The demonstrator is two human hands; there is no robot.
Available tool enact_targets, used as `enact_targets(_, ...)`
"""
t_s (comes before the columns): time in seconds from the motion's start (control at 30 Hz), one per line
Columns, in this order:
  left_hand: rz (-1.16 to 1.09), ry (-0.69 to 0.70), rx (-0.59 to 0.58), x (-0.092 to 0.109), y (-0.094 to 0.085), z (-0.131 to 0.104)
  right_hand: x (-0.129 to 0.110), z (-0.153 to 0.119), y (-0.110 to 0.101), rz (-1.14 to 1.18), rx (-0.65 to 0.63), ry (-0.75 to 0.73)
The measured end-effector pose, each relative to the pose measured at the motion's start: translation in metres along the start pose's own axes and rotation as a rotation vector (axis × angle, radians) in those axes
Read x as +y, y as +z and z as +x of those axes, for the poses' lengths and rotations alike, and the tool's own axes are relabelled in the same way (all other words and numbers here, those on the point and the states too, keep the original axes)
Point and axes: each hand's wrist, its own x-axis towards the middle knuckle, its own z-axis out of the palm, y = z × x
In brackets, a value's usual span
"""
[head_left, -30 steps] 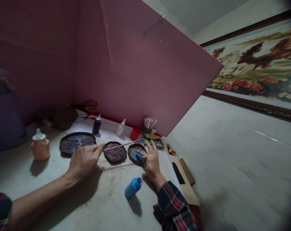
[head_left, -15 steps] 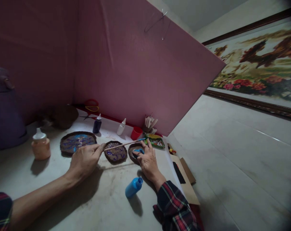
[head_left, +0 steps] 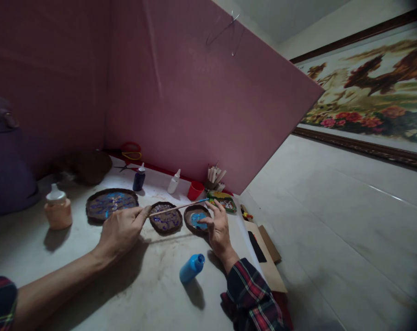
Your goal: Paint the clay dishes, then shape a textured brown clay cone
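A thin stick with a blue tip (head_left: 179, 207) is pinched in my left hand (head_left: 122, 232) and points right, above a small brown dish (head_left: 166, 218) with purple paint. My right hand (head_left: 219, 230) hovers with spread fingers at the right side of another small brown dish (head_left: 194, 219), which has blue paint inside. Its fingertips are near the stick's blue tip. Behind my left hand lies a larger brown dish (head_left: 110, 202) with blue, purple and orange paint. An uncapped blue bottle (head_left: 191, 269) stands in front of the dishes.
Around the dishes are an orange paint bottle (head_left: 58, 212), a dark bottle (head_left: 139, 178), a white bottle (head_left: 174, 182), a red cup (head_left: 195, 190) and a green package (head_left: 225, 202). A purple flask (head_left: 10, 161) stands at left, scissors (head_left: 127, 167) at the back.
My right hand has lifted slightly and shifted right, uncovering the blue paint in the right dish. My left hand and the stick look unchanged.
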Motion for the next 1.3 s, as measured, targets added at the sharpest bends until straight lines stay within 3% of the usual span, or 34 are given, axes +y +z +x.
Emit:
enact_targets(0.17,0.037,0.005,-0.022,-0.001,0.001,0.001,-0.01,-0.005,-0.011,-0.04,0.241,0.038)
enact_targets(0.57,0.07,0.065,-0.018,-0.001,0.003,-0.003,-0.014,0.0,-0.007,-0.34,0.05,-0.103)
enact_targets(0.77,0.082,0.06,0.017,0.0,0.002,-0.002,-0.002,-0.001,-0.007,-0.461,0.098,0.074)
enact_targets(0.87,0.055,0.015,0.018,-0.001,0.0,0.0,0.002,-0.002,-0.004,-0.404,0.128,0.183)
enact_targets(1.03,-0.011,-0.036,0.018,-0.003,0.0,0.004,0.002,-0.004,0.004,-0.156,-0.097,0.065)
enact_targets(1.13,-0.027,-0.039,0.021,-0.004,0.002,0.005,-0.001,-0.004,0.007,-0.143,-0.214,0.065)
enact_targets(1.3,-0.036,-0.033,0.019,-0.004,0.001,0.004,-0.005,-0.002,0.006,-0.144,-0.304,0.098)
